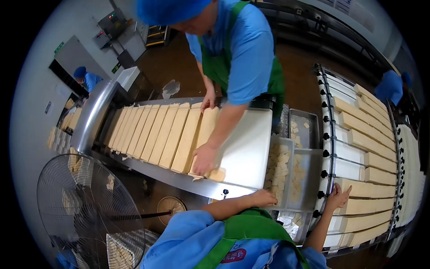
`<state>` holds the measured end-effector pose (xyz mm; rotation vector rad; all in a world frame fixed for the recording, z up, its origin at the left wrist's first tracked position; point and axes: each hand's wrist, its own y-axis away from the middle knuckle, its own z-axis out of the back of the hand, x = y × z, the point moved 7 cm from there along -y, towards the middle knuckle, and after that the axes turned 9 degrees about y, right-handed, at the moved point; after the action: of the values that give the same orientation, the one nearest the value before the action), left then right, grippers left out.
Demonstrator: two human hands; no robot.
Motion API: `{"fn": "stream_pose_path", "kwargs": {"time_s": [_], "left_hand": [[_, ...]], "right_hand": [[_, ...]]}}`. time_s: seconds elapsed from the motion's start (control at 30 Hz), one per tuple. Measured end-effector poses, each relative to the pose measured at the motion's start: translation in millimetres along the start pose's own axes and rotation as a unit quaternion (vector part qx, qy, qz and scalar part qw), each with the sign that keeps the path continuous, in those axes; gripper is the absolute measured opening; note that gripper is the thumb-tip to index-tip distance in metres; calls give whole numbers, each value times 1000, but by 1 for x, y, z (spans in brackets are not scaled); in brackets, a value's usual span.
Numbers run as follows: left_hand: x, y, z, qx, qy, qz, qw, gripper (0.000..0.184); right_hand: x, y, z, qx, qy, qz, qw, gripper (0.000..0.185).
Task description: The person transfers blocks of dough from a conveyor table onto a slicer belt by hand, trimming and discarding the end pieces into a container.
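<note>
My left hand [264,198] hovers by the corner of the white work surface [244,148], beside a bin of small cut dough pieces [281,166]. Its fingers are curled together; the palm side is hidden. My right hand [339,197] reaches to the conveyor [349,168] on the right. Its fingers are apart, near the end of a long pale dough slab [369,190]; whether they touch it I cannot tell. More slabs lie across that belt. Across from me a co-worker's hands [206,158] rest on the nearest slab of a row of dough slabs [172,134].
A grey tray [309,179] and a smaller metal tray [304,127] hold cut pieces between table and conveyor. Black knobs [326,153] line the conveyor's near side. A large wire fan [92,210] stands at lower left. Other people [87,80] are in the background.
</note>
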<state>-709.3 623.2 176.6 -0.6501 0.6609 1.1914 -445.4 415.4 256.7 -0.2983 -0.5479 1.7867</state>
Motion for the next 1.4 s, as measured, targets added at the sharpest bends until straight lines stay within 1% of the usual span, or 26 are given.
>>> {"fn": "stream_pose_path", "kwargs": {"time_s": [0.07,0.1,0.13,0.17,0.2,0.23,0.3,0.33,0.37,0.4,0.43,0.47,0.5,0.57,0.6,0.63,0.67,0.87,0.93,1.03,1.07,1.1,1.17,1.23,1.27,1.4], "left_hand": [[-11,9,10,-23,30,-7,999,15],[-17,15,20,-40,57,-19,997,18],[-20,25,31,-47,59,-13,997,18],[-20,39,52,-109,69,-6,992,20],[-22,56,74,-171,79,0,982,22],[-25,78,101,-231,94,5,968,22],[-1,129,129,-359,62,117,924,21],[7,161,146,-437,44,191,878,19],[13,194,162,-521,4,227,823,19],[19,229,172,-578,-43,280,765,23],[24,262,177,-599,-83,369,706,36],[38,296,169,-584,-186,437,659,55],[44,316,167,-584,-184,439,658,55],[63,361,156,-557,-132,596,564,74],[65,367,155,-558,-130,597,562,74],[71,371,151,-551,-93,593,579,79],[77,375,149,-543,-56,589,596,85],[82,362,161,-597,24,538,595,82],[76,352,173,-598,50,529,600,80],[83,346,172,-588,61,514,622,84],[86,346,171,-570,36,521,635,84],[90,346,172,-551,11,527,647,84],[89,344,181,-523,44,544,655,86],[95,343,180,-441,36,605,662,92],[99,342,177,-407,5,619,672,100],[109,340,172,-338,-16,633,696,105]], "right_hand": [[-7,2,-13,84,99,-65,989,24],[-7,4,-16,86,98,-55,990,24],[-7,5,-15,53,100,-33,993,25],[-6,7,-12,19,101,-12,995,27],[-3,6,-3,-17,42,39,998,27],[-2,8,1,-15,41,48,998,27],[10,12,12,-26,-21,75,997,27],[22,16,24,-75,-16,96,992,24],[33,18,24,-73,-17,103,992,24],[44,21,26,-87,-64,111,988,21],[56,25,30,-100,-111,117,982,19],[83,28,43,-91,-106,137,981,13],[99,31,43,-90,-106,140,980,13],[141,38,31,-1,-171,211,962,13],[170,44,41,-10,-181,237,955,13],[206,54,54,-20,-189,262,946,13],[240,62,67,1,-215,269,939,13],[392,106,52,138,-329,357,863,22],[442,123,41,143,-332,393,846,28],[509,148,-4,239,-261,406,843,46],[532,156,-16,253,-218,424,842,52],[555,160,-22,251,-218,421,844,52],[602,170,-37,295,-151,424,843,63],[648,169,-34,301,-146,422,843,65],[670,169,-34,309,-141,422,841,67],[735,162,-23,315,-131,428,837,68]]}}
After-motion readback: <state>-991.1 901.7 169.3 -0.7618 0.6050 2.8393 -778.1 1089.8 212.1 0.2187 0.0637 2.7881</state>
